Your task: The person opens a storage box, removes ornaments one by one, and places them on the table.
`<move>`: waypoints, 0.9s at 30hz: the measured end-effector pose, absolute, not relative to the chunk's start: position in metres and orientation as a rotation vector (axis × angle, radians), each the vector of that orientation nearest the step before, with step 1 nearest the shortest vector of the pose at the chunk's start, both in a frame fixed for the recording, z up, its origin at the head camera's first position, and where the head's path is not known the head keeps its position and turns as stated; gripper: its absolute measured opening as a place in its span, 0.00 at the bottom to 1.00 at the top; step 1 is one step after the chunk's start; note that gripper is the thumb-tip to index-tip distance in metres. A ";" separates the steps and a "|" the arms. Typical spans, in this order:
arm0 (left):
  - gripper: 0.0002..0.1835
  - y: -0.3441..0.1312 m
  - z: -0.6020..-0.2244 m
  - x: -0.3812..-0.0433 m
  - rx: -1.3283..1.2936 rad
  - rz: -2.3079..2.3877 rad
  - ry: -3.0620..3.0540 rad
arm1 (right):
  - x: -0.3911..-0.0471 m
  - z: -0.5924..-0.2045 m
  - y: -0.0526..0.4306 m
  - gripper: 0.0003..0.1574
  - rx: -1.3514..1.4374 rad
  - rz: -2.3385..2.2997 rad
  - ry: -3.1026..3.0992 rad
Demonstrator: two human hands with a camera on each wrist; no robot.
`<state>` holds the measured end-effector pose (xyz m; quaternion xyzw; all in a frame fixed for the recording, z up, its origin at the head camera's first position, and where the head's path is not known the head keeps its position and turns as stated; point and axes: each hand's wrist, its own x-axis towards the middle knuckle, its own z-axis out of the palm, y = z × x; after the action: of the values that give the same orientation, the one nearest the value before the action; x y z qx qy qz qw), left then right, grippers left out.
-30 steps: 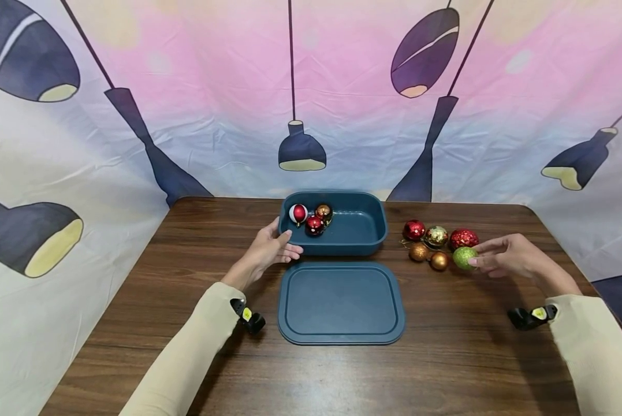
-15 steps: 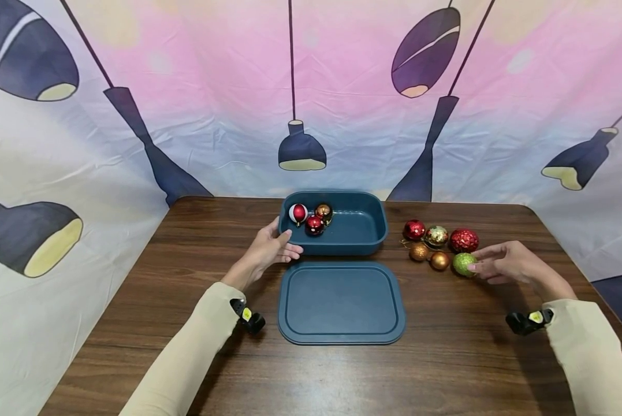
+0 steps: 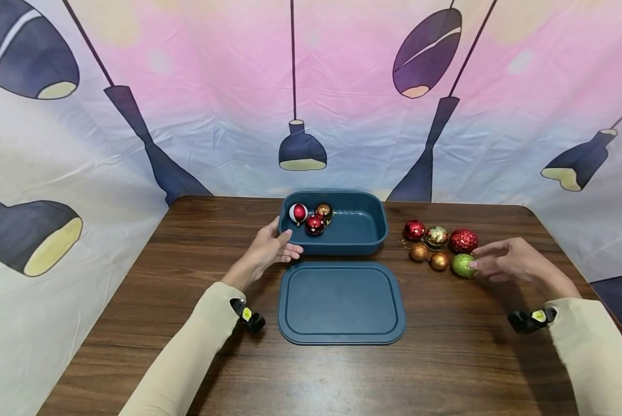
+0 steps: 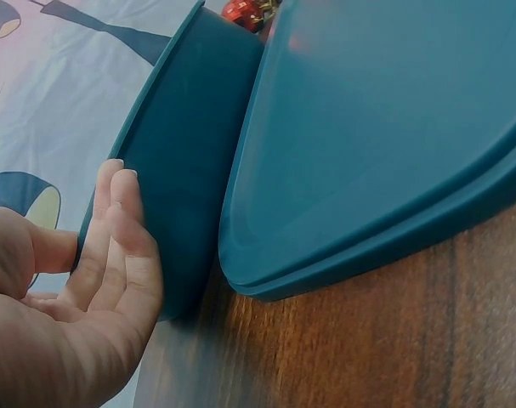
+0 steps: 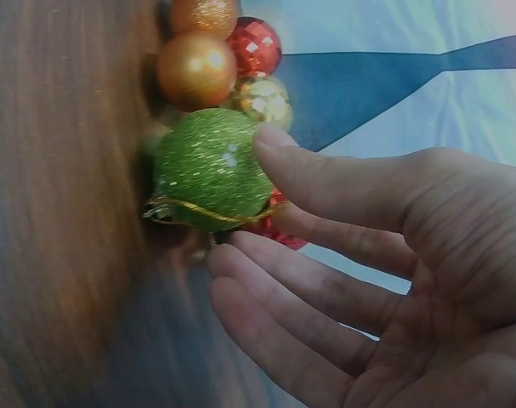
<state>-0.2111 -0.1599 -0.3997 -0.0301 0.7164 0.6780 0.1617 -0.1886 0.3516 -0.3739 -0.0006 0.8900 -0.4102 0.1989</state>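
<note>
In the head view my left hand (image 3: 266, 247) rests at the left end of a dark teal box (image 3: 354, 249), its fingers along the wall. The left wrist view shows the fingers (image 4: 121, 268) fairly straight against that wall. Inside the box lie a red-and-white bauble (image 3: 298, 213), a shiny red bauble (image 3: 314, 226) and a bronze one (image 3: 323, 211). My right hand (image 3: 516, 264) is beside a green glitter bauble (image 5: 211, 170) on the table. Its thumb tip meets the bauble's near edge in the right wrist view; the other fingers are spread loosely, not wrapped round it.
A matching flat lid (image 3: 342, 303) lies in front of the box. Left of the green bauble sit a red glitter bauble (image 3: 464, 240), a gold one (image 3: 436, 237), a faceted red one (image 3: 414, 230) and copper ones (image 3: 439, 261). A printed cloth (image 3: 227, 115) hangs behind the table.
The green bauble has come slightly towards me, down beside the copper bauble. My right hand dipped with it, then shifted slightly right. The left hand and box have not moved.
</note>
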 end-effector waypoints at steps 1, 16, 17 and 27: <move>0.36 -0.160 -0.400 -0.211 -0.086 1.935 2.045 | -0.189 -0.372 0.352 0.44 -0.011 -1.153 2.491; 0.36 -0.160 -0.401 -0.210 -0.069 1.944 2.043 | -0.198 -0.336 0.325 0.41 -0.072 -1.132 2.577; 0.36 -0.160 -0.402 -0.210 -0.069 1.944 2.043 | -0.199 -0.333 0.321 0.42 -0.081 -1.128 2.581; 0.36 -0.160 -0.403 -0.211 -0.081 1.935 2.050 | -0.212 -0.316 0.276 0.35 -0.246 -0.996 2.659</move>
<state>-0.2110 -0.1601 -0.4027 -0.0283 0.7175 0.6773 0.1598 -0.2124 0.2760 -0.3164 -0.0853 0.9230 -0.3459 0.1453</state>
